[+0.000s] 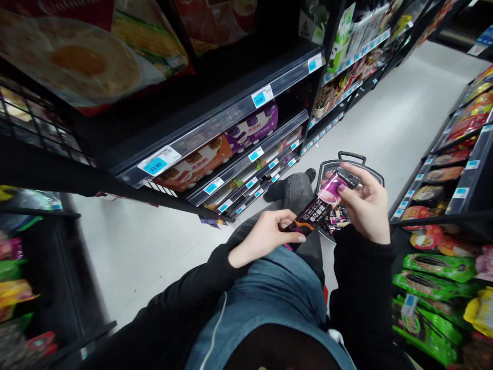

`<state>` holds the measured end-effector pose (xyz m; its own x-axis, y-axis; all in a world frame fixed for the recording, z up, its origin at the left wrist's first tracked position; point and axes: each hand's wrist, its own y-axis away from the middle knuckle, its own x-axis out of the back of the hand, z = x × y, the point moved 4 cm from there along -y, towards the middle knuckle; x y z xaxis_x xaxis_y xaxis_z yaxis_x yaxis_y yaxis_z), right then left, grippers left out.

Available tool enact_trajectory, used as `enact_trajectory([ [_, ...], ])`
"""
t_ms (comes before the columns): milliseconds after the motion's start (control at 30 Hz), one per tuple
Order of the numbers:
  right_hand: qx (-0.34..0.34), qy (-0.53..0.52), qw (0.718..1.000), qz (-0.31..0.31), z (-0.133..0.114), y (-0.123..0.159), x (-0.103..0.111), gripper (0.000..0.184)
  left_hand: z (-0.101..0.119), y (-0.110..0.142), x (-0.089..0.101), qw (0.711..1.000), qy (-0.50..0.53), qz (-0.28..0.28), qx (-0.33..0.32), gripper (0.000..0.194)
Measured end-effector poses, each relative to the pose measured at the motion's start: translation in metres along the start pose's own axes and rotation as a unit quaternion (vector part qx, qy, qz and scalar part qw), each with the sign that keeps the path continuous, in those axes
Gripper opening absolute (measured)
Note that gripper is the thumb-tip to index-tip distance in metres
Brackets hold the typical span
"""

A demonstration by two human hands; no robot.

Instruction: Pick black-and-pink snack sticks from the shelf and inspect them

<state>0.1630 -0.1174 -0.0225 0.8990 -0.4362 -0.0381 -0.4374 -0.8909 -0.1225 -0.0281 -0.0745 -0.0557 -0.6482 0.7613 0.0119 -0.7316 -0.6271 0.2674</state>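
Between my two hands is a slim black and purple drink-mix sachet (pixel 316 208) with a picture of a cup on it, held at a slant above my knees. My left hand (pixel 269 234) pinches its lower end, thumb on top. The upper end is gripped by my right hand (pixel 364 200), thumb on the front and fingers behind. Just beyond and below my right hand sits a shopping basket (pixel 379 177) with a dark rim; several similar dark, purple-marked packets (pixel 339 218) lie in it, partly hidden by my hand and sleeve.
A dark shelf unit (pixel 231 128) with price tags rises at my left, holding orange multipacks (pixel 200 164) and purple multipacks (pixel 254 126). Another shelf at the right carries bowl packs (pixel 425 234) and green bags (pixel 439 267). Pale floor (pixel 431 92) runs between them.
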Motion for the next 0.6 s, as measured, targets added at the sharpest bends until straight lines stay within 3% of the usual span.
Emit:
enact_trajectory([
  [200, 0.013, 0.056, 0.997, 0.044, 0.005, -0.003, 0.003, 0.043, 0.001, 0.0, 0.001, 1.0, -0.023, 0.006, 0.003, 0.032],
  [300, 0.005, 0.009, 0.999, 0.035, -0.001, -0.001, 0.0, 0.038, 0.001, 0.002, -0.007, 0.993, 0.064, -0.096, 0.025, 0.038],
  [367, -0.009, -0.031, 0.999, 0.021, -0.004, 0.002, -0.002, 0.036, 0.0, 0.006, -0.016, 0.959, 0.19, -0.203, 0.052, 0.047],
  [433, -0.015, -0.06, 0.998, 0.02, -0.005, 0.005, 0.0, 0.036, -0.003, 0.008, -0.024, 0.914, 0.286, -0.276, 0.08, 0.054],
  [500, -0.003, -0.089, 0.996, 0.027, -0.004, 0.009, 0.007, 0.035, -0.009, 0.007, -0.027, 0.898, 0.313, -0.293, 0.102, 0.053],
  [600, 0.046, -0.128, 0.991, 0.003, -0.003, 0.015, 0.024, 0.027, -0.017, 0.003, -0.029, 0.895, 0.321, -0.278, 0.133, 0.045],
])
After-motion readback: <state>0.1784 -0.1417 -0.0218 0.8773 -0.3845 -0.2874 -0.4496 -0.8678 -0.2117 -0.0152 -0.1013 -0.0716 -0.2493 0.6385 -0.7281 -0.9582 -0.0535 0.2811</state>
